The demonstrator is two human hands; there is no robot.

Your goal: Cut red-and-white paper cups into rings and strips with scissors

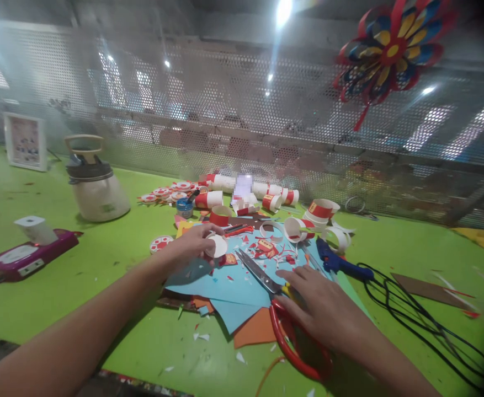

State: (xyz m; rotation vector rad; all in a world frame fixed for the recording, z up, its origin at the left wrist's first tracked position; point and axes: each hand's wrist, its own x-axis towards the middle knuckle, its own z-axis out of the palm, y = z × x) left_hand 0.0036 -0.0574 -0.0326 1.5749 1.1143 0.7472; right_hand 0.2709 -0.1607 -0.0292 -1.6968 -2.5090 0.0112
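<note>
My left hand [202,241] has its fingers closed on a small white paper disc [217,246] over the left part of the blue paper [200,281]. Scissors [260,272] with large red handles lie on the blue paper, their blades pointing to the back left. Over the handles rests my right hand [314,298], palm down with its fingers apart. Red and white scraps [269,248] are scattered between the hands. An orange-handled tool [239,230] lies just behind the disc.
A blue glue gun [341,262] with a black cable lies at right. Cut paper cups [322,210] and a blue jar [184,208] stand behind. A large flask [96,190] and a purple power strip [30,259] are at left. A pinwheel-like flower [393,51] hangs above.
</note>
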